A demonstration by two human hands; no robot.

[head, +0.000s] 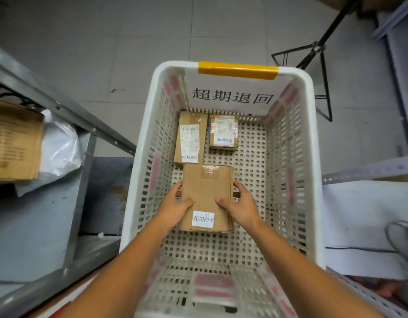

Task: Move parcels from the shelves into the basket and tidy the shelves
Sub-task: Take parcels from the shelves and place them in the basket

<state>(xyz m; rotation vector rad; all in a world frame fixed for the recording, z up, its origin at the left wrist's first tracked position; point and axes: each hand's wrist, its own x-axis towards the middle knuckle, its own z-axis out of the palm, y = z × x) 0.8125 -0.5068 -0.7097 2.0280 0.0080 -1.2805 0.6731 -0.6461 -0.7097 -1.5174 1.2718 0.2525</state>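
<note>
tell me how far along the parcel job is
Done: a long parcel and a small parcel lie at the far end of the basket. In hand: the left hand and right hand grip a third parcel by its sides, low in the basket. Left: a cardboard box and a white bag sit on the left shelf, so tidying looks unfinished.
</note>
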